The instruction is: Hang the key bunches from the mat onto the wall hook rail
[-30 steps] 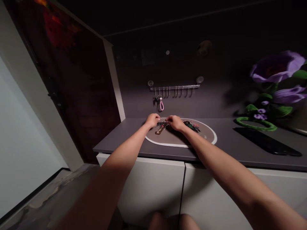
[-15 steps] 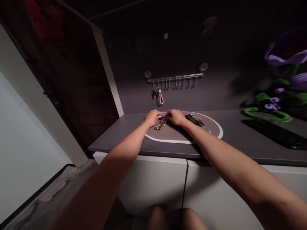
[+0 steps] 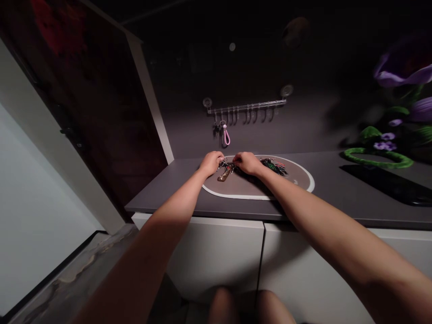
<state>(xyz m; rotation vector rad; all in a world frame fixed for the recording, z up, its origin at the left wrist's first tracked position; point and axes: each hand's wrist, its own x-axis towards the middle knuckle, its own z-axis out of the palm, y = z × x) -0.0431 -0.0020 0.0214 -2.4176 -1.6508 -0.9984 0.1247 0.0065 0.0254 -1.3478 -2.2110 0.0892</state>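
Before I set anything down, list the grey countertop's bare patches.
Bare: grey countertop between the white-rimmed brown oval mat and long black object; also left of the mat. Crowded: the mat, around the left hand, right hand and metal keys.

left grip (image 3: 211, 162) bare | right grip (image 3: 248, 163) bare | forearms (image 3: 178, 198) bare, smooth, tapering | knees (image 3: 222, 307) bare, rounded, blurred

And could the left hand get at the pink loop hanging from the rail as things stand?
Probably yes: the pink loop hangs above and beyond the left hand, with nothing visible between them, though that hand appears occupied with keys.
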